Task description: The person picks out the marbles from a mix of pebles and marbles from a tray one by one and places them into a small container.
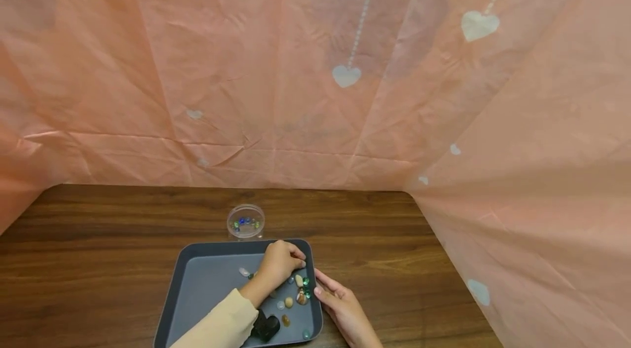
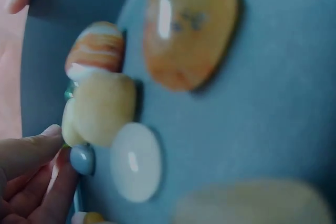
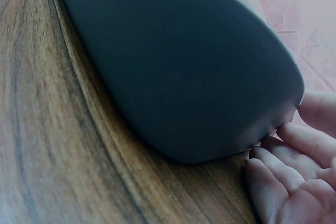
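A dark grey tray (image 1: 212,277) lies on the wooden table, with polished pebbles and glass beads in its right part. My left hand (image 1: 278,266) reaches over it, fingers bent down near the far right corner. In the left wrist view its fingertips are close to a small blue-grey bead (image 2: 82,159) and a cream pebble (image 2: 105,108); I cannot tell whether they pinch anything. Nearby lie a striped orange stone (image 2: 97,51), a white stone (image 2: 136,162) and an amber stone (image 2: 189,30). My right hand (image 1: 345,309) grips the tray's right side, thumb at the rim, fingers against the outer wall.
Behind the tray stands a clear round dish (image 1: 246,207) with several blue and green beads in it. A black device (image 1: 266,327) sits by the left sleeve, over the tray. Pink sheeting (image 1: 276,118) with white hearts hangs behind and beside the table.
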`<state>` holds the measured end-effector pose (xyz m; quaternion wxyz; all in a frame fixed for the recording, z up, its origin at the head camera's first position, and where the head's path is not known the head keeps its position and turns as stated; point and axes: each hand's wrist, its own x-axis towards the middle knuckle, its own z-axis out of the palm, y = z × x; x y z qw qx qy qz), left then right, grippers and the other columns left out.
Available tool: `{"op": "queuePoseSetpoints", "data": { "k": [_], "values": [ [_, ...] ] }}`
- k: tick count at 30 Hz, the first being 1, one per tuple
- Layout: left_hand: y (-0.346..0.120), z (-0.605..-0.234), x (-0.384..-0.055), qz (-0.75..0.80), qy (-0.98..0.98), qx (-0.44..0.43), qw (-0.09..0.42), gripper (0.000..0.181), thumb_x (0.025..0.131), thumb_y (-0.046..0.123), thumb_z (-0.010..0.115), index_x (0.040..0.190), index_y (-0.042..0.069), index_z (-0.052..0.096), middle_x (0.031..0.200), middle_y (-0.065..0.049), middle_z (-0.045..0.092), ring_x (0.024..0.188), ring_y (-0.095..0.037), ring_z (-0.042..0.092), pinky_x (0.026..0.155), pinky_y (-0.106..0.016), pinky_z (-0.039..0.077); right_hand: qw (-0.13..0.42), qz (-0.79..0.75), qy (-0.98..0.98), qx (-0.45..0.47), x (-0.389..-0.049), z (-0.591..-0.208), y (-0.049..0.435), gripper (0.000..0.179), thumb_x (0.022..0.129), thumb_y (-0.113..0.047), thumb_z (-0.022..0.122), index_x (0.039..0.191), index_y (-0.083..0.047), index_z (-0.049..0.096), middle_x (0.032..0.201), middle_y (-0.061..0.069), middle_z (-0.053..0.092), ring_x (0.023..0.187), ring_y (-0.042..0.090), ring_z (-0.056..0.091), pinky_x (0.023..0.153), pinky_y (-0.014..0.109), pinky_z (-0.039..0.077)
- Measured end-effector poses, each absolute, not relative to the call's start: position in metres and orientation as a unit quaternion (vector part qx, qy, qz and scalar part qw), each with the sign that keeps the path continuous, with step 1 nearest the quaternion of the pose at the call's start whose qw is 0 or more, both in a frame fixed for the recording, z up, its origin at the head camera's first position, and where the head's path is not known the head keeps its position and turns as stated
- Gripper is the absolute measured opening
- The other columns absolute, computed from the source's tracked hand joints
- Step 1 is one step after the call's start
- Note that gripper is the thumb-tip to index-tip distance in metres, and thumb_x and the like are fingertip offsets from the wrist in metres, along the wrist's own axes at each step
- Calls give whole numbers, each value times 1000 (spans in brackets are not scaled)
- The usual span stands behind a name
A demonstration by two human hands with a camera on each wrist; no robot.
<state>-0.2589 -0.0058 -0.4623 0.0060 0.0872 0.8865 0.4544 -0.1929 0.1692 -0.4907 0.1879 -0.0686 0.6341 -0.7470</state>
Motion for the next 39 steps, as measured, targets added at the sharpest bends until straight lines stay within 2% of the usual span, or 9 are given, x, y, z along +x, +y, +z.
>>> {"op": "queuePoseSetpoints", "data": {
  "k": [8,14,22,24,27,31,35,37,39],
  "values": [
    [-8,-466,-248,532,843,75,32,10,71,15,78,79,10,76,82,-3,72,76,-12,64,65,-27,51,198,-745,632,-75,-179,-496,180,56,97,-18,48,141,9,25,145,27,27,126,14,44,95,22,43],
    [-31,-451,-247,696,710,14,104,27,78,14,73,98,-4,70,92,-11,72,83,-17,69,76,-32,54,204,-744,633,-66,-177,-496,181,57,96,-19,50,141,9,26,143,26,32,122,14,48,96,27,43],
    [-68,-426,-254,818,561,-32,122,42,84,2,65,120,-15,52,98,-8,68,96,-18,65,86,-28,50,198,-738,642,-61,-184,-492,176,57,96,-20,50,141,7,27,142,24,34,124,16,46,97,28,42],
    [-76,-423,-255,836,534,-38,125,42,84,1,64,121,-14,51,97,-7,68,96,-17,65,87,-27,49,195,-736,645,-63,-186,-491,175,57,96,-21,50,141,7,28,142,24,33,126,18,45,98,29,42],
    [-87,-420,-256,853,504,-42,128,28,86,-1,60,114,-7,59,94,-4,68,92,-14,66,87,-26,49,190,-734,649,-64,-188,-490,173,57,96,-21,50,140,8,28,143,24,32,128,22,43,99,30,41],
    [-98,-416,-260,861,494,-53,109,16,87,-4,58,93,6,69,91,-2,68,90,-13,66,86,-25,49,188,-735,648,-65,-191,-491,170,56,96,-20,50,140,7,29,144,24,29,129,24,41,99,30,41],
    [-106,-412,-266,811,578,-82,36,18,84,2,64,101,0,69,90,-1,69,86,-10,67,84,-27,51,188,-738,645,-70,-193,-491,168,56,95,-20,51,140,7,29,145,25,28,130,24,40,99,29,41],
    [-109,-409,-268,748,656,-95,-11,26,82,8,69,105,-4,68,90,-1,70,80,-7,66,78,-27,53,186,-738,644,-76,-194,-491,167,56,96,-19,50,140,8,29,144,26,28,130,25,39,99,29,40],
    [-111,-406,-270,662,740,-101,-56,29,80,16,73,103,-1,70,91,-3,71,73,-5,62,69,-25,52,186,-739,643,-78,-196,-491,166,56,96,-19,50,140,7,29,145,25,28,130,24,39,99,28,41]
  ]
}}
